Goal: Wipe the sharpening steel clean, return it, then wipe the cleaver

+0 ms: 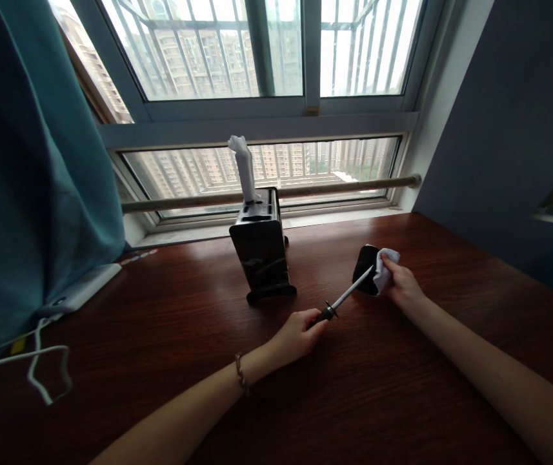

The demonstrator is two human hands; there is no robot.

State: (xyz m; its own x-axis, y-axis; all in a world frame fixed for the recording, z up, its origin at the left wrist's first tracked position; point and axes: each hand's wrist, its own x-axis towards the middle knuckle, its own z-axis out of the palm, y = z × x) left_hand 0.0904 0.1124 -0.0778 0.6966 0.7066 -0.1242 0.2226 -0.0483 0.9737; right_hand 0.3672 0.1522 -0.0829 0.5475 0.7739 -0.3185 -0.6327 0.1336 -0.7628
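Observation:
My left hand (300,334) is closed around the black handle of a sharpening steel (352,289), whose pale rod points up and to the right. The rod's tip reaches close to a folded white cloth (383,271), pinched in my right hand (402,281). Beside the cloth, and partly covered by it, is a flat black piece with rounded corners (364,266); its kind I cannot make out. Further left on the table stands a black knife block (261,258) with slots in its top. A white, wrapped-looking upright piece (244,169) sticks out of it.
The brown wooden table (170,349) runs back to a barred window. A wooden rod (344,188) crosses low in front of the glass. At left, a white power strip (87,289) with a white cable (39,361) lies by the blue curtain (77,181).

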